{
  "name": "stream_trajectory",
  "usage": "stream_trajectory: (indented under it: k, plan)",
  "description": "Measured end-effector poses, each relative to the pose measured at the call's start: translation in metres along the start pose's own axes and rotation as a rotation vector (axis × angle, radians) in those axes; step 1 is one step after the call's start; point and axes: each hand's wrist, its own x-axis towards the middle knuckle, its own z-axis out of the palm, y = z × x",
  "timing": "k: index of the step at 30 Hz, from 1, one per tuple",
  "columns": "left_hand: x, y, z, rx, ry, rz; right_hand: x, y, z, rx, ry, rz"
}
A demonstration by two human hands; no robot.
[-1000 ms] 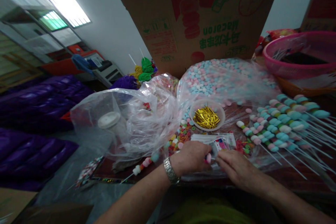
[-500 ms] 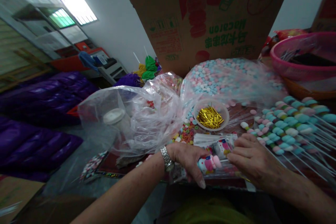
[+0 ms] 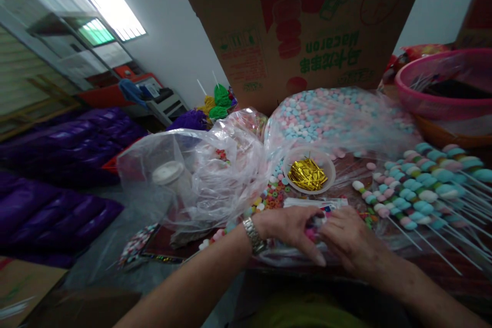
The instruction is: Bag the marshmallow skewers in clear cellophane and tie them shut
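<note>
Close together at the table's front edge, my left hand (image 3: 286, 225) and my right hand (image 3: 349, 241) meet around a small printed clear plastic bag (image 3: 313, 226) with pink in it. The left fingers curl round it from one side, and the right fingers pinch at its other side. Most of the bag is hidden by the hands and blurred. White flat strips (image 3: 315, 202) lie just behind the hands. Beyond them stands a translucent bowl (image 3: 331, 170) holding gold twist ties (image 3: 307, 174). Marshmallow skewers (image 3: 423, 184) in blue, pink and white lie to the right.
A large clear bag of marshmallows (image 3: 326, 113) sits at the back before a tall cardboard box (image 3: 238, 25). Ring-shaped candies (image 3: 273, 197) lie loose left of the bowl. A crumpled clear bag (image 3: 223, 189) is at left, a pink basin (image 3: 442, 97) at right.
My right hand has moved left and meets my left hand, covering the pink-and-white bagged piece that showed in the left hand earlier. The view has shifted slightly.
</note>
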Motion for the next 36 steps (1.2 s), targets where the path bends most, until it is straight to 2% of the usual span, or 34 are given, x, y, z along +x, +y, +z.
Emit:
stream_trajectory:
  k: [1, 2, 4, 7, 9, 14, 17, 20, 22, 24, 25, 26, 28, 30, 32, 33, 35, 36]
  plan:
    - [-0.008, -0.002, -0.003, 0.017, 0.075, -0.007, -0.003, 0.004, -0.004, 0.015, -0.006, 0.014]
    - [-0.016, -0.005, -0.005, 0.011, 0.094, -0.020, -0.005, 0.007, -0.009, 0.032, -0.005, 0.027]
    - [-0.031, -0.011, -0.003, -0.101, 0.030, -0.037, -0.010, 0.011, -0.019, 0.058, -0.009, 0.051]
    - [-0.039, -0.016, 0.016, -0.390, -0.006, -0.139, -0.010, 0.009, -0.027, 0.061, -0.054, 0.035]
    - [-0.037, -0.017, 0.032, -0.505, 0.042, -0.218, -0.008, 0.006, -0.027, 0.057, -0.104, 0.006]
    - [-0.025, -0.020, 0.056, -0.615, 0.125, -0.257, -0.003, 0.009, -0.015, -0.030, -0.181, -0.017]
    - [-0.019, -0.020, 0.064, -0.729, 0.183, -0.338, -0.002, 0.017, -0.006, -0.070, -0.166, -0.023]
    - [-0.016, -0.019, 0.069, -0.813, 0.207, -0.328, 0.000, 0.021, -0.002, -0.058, -0.165, -0.015]
    - [-0.015, -0.019, 0.070, -0.856, 0.251, -0.307, 0.000, 0.020, 0.000, -0.042, -0.059, 0.059]
    - [-0.015, -0.020, 0.070, -0.844, 0.340, -0.292, -0.003, 0.016, 0.005, 0.045, 0.115, 0.237]
    - [-0.015, -0.021, 0.070, -0.792, 0.388, -0.264, -0.005, 0.013, 0.009, 0.143, 0.156, 0.344]
    - [-0.014, -0.022, 0.070, -0.703, 0.439, -0.227, -0.006, 0.009, 0.014, 0.279, 0.141, 0.446]
    - [-0.013, -0.026, 0.071, -0.476, 0.525, -0.142, -0.009, -0.001, 0.027, 0.604, 0.006, 0.625]
    - [-0.011, -0.030, 0.072, -0.324, 0.576, -0.101, -0.010, -0.011, 0.039, 0.833, -0.087, 0.747]
    - [-0.012, -0.034, 0.073, -0.318, 0.594, -0.125, -0.008, -0.018, 0.045, 0.849, -0.049, 0.774]
    - [-0.012, -0.036, 0.073, -0.349, 0.573, -0.138, -0.006, -0.021, 0.046, 0.786, 0.001, 0.736]
    - [-0.016, -0.036, 0.070, -0.411, 0.479, -0.145, -0.001, -0.024, 0.045, 0.646, 0.128, 0.640]
    - [-0.018, -0.035, 0.068, -0.423, 0.418, -0.128, 0.002, -0.025, 0.044, 0.629, 0.179, 0.638]
